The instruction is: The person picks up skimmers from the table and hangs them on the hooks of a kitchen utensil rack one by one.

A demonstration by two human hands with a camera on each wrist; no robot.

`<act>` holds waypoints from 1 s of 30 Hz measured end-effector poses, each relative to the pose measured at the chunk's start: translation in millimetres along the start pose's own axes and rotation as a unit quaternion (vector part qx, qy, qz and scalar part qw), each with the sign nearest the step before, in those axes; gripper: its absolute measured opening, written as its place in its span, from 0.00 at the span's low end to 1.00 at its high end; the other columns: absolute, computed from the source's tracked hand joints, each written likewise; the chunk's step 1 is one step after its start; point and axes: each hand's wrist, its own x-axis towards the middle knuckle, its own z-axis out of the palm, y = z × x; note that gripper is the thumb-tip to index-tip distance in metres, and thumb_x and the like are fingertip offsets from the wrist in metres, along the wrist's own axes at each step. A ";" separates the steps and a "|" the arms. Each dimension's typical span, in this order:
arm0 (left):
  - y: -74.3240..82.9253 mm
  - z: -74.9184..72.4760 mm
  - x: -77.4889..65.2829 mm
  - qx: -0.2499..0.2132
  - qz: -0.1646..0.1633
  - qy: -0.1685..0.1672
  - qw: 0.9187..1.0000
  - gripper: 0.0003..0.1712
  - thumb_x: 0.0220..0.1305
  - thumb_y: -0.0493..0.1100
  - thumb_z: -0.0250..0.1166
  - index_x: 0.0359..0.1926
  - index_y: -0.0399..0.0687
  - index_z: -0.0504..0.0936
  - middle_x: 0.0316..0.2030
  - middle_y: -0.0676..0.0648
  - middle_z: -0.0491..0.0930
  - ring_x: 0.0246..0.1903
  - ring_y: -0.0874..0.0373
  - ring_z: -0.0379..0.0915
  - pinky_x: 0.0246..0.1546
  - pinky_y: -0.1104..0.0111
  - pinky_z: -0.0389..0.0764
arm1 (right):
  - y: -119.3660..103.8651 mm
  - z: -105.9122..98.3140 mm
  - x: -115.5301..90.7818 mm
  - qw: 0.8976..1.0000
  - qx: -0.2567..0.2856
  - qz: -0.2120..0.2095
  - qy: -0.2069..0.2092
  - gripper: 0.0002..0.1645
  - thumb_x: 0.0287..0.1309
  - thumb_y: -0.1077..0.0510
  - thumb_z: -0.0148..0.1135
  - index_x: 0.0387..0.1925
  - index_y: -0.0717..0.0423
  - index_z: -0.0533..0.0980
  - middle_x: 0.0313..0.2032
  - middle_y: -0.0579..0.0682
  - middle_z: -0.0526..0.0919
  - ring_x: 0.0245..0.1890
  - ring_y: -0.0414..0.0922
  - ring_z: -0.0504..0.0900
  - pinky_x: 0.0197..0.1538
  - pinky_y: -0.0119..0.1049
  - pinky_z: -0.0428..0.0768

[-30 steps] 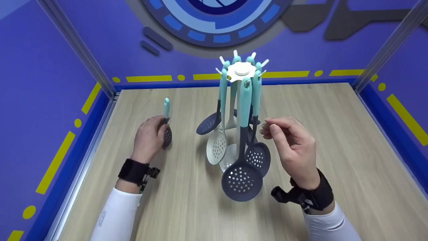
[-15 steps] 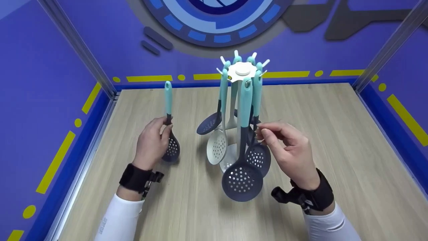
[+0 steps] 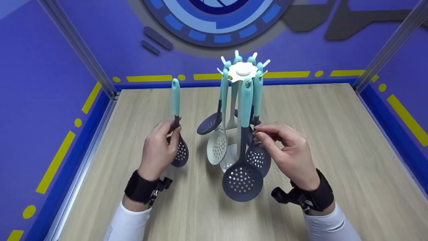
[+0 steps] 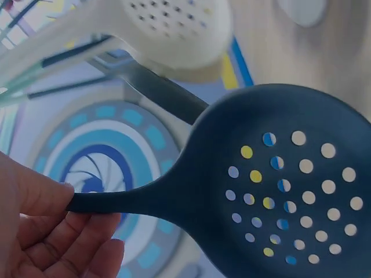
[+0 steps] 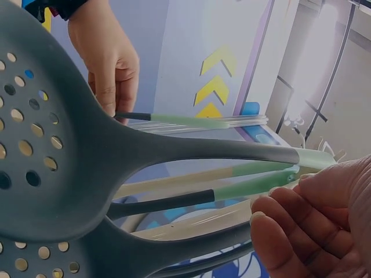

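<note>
My left hand (image 3: 158, 145) pinches the dark neck of a skimmer (image 3: 181, 155) with thumb and fingertips, left of the utensil rack. The skimmer's mint handle points up and its round, perforated head hangs below the fingers; that head (image 4: 290, 179) fills much of the left wrist view. A white rotating utensil rack (image 3: 239, 71) stands mid-table with several utensils on its hooks. My right hand (image 3: 287, 142) pinches the dark neck of a hanging skimmer (image 3: 258, 157) at the rack's right side, and the fingers hide part of that neck.
Nearest me on the rack hangs a larger dark skimmer (image 3: 242, 182). A white slotted spoon (image 3: 216, 147) and a dark perforated turner-like utensil (image 3: 208, 124) hang toward the left hand. Blue panels surround the wooden table (image 3: 351, 150).
The left hand has brought its skimmer rightward toward the rack, its handle rising upright. The right hand has moved left to the hanging skimmer's neck. The rack has barely shifted.
</note>
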 end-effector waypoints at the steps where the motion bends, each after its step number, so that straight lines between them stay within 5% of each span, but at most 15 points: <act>1: 4.2 0.1 -0.8 -0.001 0.005 0.001 1.000 0.13 0.76 0.40 0.63 0.56 0.42 0.84 0.45 0.45 0.85 0.47 0.54 0.85 0.48 0.64 0.90 | -0.1 0.0 0.2 1.000 0.004 -0.001 0.000 0.14 0.63 0.74 0.67 0.48 0.60 0.86 0.41 0.48 0.89 0.36 0.40 0.86 0.41 0.25 0.84; 15: 55.4 2.4 -5.3 -0.033 0.070 0.021 0.997 0.17 0.71 0.37 0.66 0.59 0.41 0.85 0.47 0.47 0.87 0.44 0.59 0.85 0.49 0.69 0.87 | -0.6 -0.9 1.1 1.000 0.016 -0.004 0.002 0.15 0.63 0.74 0.67 0.47 0.57 0.86 0.40 0.48 0.89 0.36 0.41 0.86 0.41 0.27 0.86; 30: 87.0 2.7 -8.5 -0.043 0.133 0.010 0.990 0.19 0.71 0.36 0.64 0.61 0.40 0.84 0.44 0.49 0.86 0.40 0.63 0.83 0.45 0.75 0.85 | 0.8 -0.3 1.0 1.000 0.017 -0.013 0.001 0.15 0.64 0.73 0.68 0.48 0.55 0.86 0.40 0.49 0.89 0.35 0.40 0.86 0.40 0.27 0.86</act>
